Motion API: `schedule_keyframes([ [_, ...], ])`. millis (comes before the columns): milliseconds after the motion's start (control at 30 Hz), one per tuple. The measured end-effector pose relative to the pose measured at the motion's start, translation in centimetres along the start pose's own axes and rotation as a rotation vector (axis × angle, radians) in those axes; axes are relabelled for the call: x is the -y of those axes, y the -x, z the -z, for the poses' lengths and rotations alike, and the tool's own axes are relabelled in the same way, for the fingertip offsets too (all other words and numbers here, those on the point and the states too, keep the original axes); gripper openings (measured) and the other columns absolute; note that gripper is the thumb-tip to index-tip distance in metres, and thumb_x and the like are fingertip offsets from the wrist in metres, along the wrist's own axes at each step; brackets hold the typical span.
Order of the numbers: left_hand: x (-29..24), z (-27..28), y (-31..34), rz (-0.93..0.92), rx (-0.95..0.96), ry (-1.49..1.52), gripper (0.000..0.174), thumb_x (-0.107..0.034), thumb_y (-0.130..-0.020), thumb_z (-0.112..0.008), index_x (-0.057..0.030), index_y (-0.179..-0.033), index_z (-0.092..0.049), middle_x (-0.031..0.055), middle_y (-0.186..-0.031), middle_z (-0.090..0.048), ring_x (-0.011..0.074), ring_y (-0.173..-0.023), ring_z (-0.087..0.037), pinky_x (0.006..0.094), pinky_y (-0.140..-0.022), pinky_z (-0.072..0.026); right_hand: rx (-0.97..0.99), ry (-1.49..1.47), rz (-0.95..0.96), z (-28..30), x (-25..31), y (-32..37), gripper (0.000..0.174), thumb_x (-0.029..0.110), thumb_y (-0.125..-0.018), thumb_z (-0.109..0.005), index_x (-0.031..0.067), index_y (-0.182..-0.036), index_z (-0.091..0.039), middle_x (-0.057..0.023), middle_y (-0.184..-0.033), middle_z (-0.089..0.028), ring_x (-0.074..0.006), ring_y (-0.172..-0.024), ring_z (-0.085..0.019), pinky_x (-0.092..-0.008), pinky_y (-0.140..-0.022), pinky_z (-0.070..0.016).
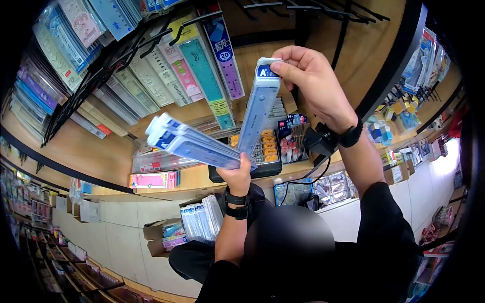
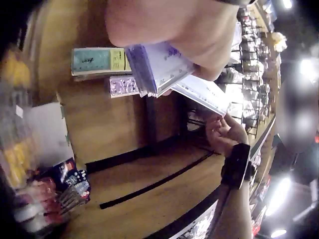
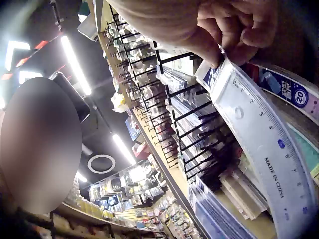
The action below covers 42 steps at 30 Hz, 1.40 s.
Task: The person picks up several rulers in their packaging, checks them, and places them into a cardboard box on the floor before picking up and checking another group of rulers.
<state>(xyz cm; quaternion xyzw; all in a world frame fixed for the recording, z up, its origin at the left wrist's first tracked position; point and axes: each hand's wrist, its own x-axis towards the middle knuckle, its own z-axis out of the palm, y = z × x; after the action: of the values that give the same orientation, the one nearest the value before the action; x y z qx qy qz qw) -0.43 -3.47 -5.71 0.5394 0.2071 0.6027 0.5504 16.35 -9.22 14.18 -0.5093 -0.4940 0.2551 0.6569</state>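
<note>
My left hand [image 1: 236,178] grips a fanned stack of bagged clear rulers [image 1: 194,147] near their lower ends. Between the thumb and fingers of my right hand [image 1: 318,83] is the header end of another bagged ruler [image 1: 260,111] with a blue "A+" label. That ruler slants down, its lower end at my left hand. In the right wrist view, the bagged ruler [image 3: 271,154] shows scale numbers and "MADE IN CHINA" and looks slightly bowed. The left wrist view shows the stack [image 2: 159,72] under my left hand [image 2: 174,25], with my right hand [image 2: 227,133] beyond.
Packaged rulers [image 1: 199,70] hang on black hooks [image 1: 164,38] at the left and ahead. On the shelf below sit a black tray [image 1: 273,169] of orange items and a pink package [image 1: 154,180]. Cardboard boxes [image 1: 151,232] of bagged goods stand on the tiled floor.
</note>
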Motion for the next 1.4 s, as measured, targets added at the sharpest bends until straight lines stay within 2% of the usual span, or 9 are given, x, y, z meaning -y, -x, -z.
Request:
schedule_keyframes([
  [33, 0.4, 0.2, 0.1, -0.046, -0.091, -0.065, 0.027, 0.007, -0.074, -0.061, 0.0066, -0.098, -0.048, 0.0091, -0.086, -0.058, 0.0153, -0.073, -0.059, 0.0272, -0.068, -0.0474, 0.000, 0.002, 0.001, -0.1, -0.1, 0.0, 0.015, 0.008, -0.086, -0.058, -0.0035, -0.096, -0.059, -0.0018, -0.077, -0.061, -0.0039, -0.061, -0.050, -0.0174, -0.055, -0.0410],
  [67, 0.9, 0.1, 0.2, 0.044, -0.148, 0.019, 0.024, 0.007, -0.075, -0.061, 0.0049, -0.096, -0.049, 0.0066, -0.085, -0.055, 0.0128, -0.074, -0.055, 0.0272, -0.071, -0.0458, -0.021, -0.010, 0.042, -0.2, -0.3, 0.0, 0.016, 0.009, -0.086, -0.058, -0.0034, -0.097, -0.060, -0.0024, -0.078, -0.062, -0.0042, -0.063, -0.052, -0.0173, -0.055, -0.0411],
  [167, 0.9, 0.2, -0.5, 0.192, -0.090, 0.261, 0.024, 0.007, -0.075, -0.062, 0.0044, -0.097, -0.050, 0.0068, -0.086, -0.056, 0.0129, -0.075, -0.056, 0.0266, -0.072, -0.0458, -0.060, -0.051, 0.099, -0.8, -0.6, 0.0, 0.018, 0.009, -0.085, -0.059, -0.0035, -0.098, -0.060, -0.0039, -0.081, -0.064, -0.0050, -0.066, -0.055, -0.0173, -0.055, -0.0417],
  [433, -2.1, -4.3, -1.9, 0.202, -0.142, 0.292, 0.026, 0.005, -0.077, -0.064, 0.0052, -0.099, -0.051, 0.0074, -0.091, -0.058, 0.0125, -0.077, -0.056, 0.0267, -0.073, -0.0457, -0.169, -0.191, 0.156, -1.8, 0.2, -2.7, 0.023, 0.010, -0.083, -0.062, -0.0043, -0.101, -0.059, -0.0064, -0.084, -0.065, -0.0081, -0.073, -0.059, -0.0194, -0.062, -0.0458],
  [567, -2.7, -6.0, -1.7, 0.159, -0.225, 0.273, 0.026, 0.004, -0.078, -0.063, 0.0064, -0.100, -0.051, 0.0083, -0.092, -0.058, 0.0135, -0.079, -0.056, 0.0280, -0.074, -0.0458, -0.216, -0.221, 0.316, -2.8, -0.2, -3.4, 0.022, 0.010, -0.081, -0.064, -0.0048, -0.097, -0.060, -0.0056, -0.084, -0.063, -0.0075, -0.076, -0.058, -0.0196, -0.070, -0.0461],
  [733, -1.6, -5.8, -0.1, 0.194, -0.265, 0.290, 0.029, 0.004, -0.078, -0.062, 0.0075, -0.104, -0.048, 0.0102, -0.095, -0.057, 0.0147, -0.081, -0.056, 0.0291, -0.075, -0.0458, -0.228, -0.271, 0.250, -3.3, -1.3, -2.7, 0.019, 0.010, -0.083, -0.063, -0.0042, -0.095, -0.061, -0.0051, -0.086, -0.063, -0.0075, -0.078, -0.058, -0.0194, -0.071, -0.0459],
  [967, -2.5, -6.4, 1.0, 0.249, -0.309, 0.305, 0.030, 0.004, -0.078, -0.063, 0.0065, -0.103, -0.046, 0.0094, -0.091, -0.055, 0.0151, -0.079, -0.056, 0.0296, -0.074, -0.0460, -0.250, -0.230, 0.254, -3.4, -1.4, -1.5, 0.022, 0.012, -0.082, -0.063, -0.0052, -0.096, -0.061, -0.0058, -0.085, -0.064, -0.0078, -0.075, -0.059, -0.0198, -0.069, -0.0473],
  [1100, -4.1, -7.3, 0.6, 0.194, -0.295, 0.288, 0.025, 0.003, -0.078, -0.063, 0.0059, -0.098, -0.049, 0.0084, -0.088, -0.056, 0.0138, -0.076, -0.055, 0.0281, -0.073, -0.0457, -0.322, -0.304, 0.308, -3.7, 0.0, -2.3, 0.025, 0.013, -0.083, -0.063, -0.0068, -0.097, -0.060, -0.0076, -0.083, -0.064, -0.0081, -0.071, -0.060, -0.0192, -0.064, -0.0480],
  [1400, -6.1, -8.4, 0.2, 0.216, -0.276, 0.327, 0.019, 0.003, -0.078, -0.063, 0.0063, -0.092, -0.051, 0.0076, -0.085, -0.057, 0.0125, -0.074, -0.054, 0.0260, -0.070, -0.0443, -0.254, -0.586, 0.231, -3.6, 0.5, -3.1, 0.022, 0.010, -0.082, -0.063, -0.0069, -0.095, -0.058, -0.0092, -0.083, -0.064, -0.0102, -0.068, -0.061, -0.0206, -0.060, -0.0491],
])
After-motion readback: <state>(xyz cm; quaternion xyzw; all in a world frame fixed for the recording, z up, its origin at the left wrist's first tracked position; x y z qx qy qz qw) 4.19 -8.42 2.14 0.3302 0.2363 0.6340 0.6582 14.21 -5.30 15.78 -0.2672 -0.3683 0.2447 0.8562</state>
